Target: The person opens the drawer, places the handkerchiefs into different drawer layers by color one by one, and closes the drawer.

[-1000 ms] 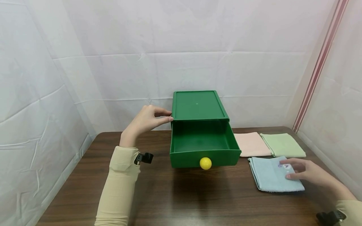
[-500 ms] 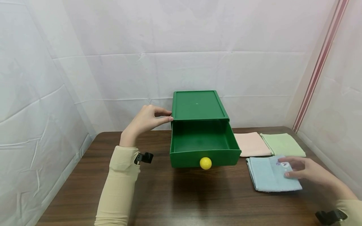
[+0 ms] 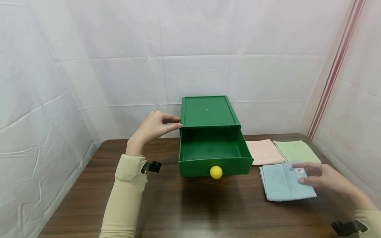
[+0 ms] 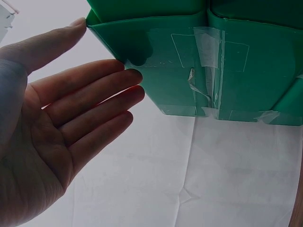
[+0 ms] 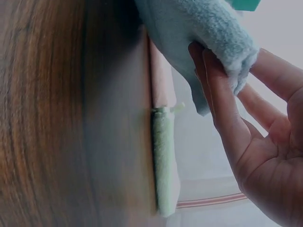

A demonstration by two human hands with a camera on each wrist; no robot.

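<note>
A green box (image 3: 207, 112) stood at the centre of the head view, at the back of a brown table (image 3: 190, 211). Its drawer (image 3: 214, 153) was pulled out toward the camera and showed nothing inside; a yellow knob (image 3: 216, 172) sat on the drawer front.

The left hand (image 3: 154, 127), left of centre, was flat against the box's left side, its fingers straight and lying side by side, fingertips and thumb touching the upper front corner. In the left wrist view the fingers (image 4: 94, 101) touched the green wall, which was patched with clear tape.

At the lower right of the head view the right hand (image 3: 319, 175) pinched the right edge of a folded blue cloth (image 3: 284, 183); in the right wrist view the fingers (image 5: 222, 109) lay under that edge, the thumb on top, and the edge was lifted off the table. The cloth lay just right of the drawer front.

Behind it, a pink cloth (image 3: 265, 152) and a green cloth (image 3: 297, 151) lay flat side by side, right of the drawer.
</note>
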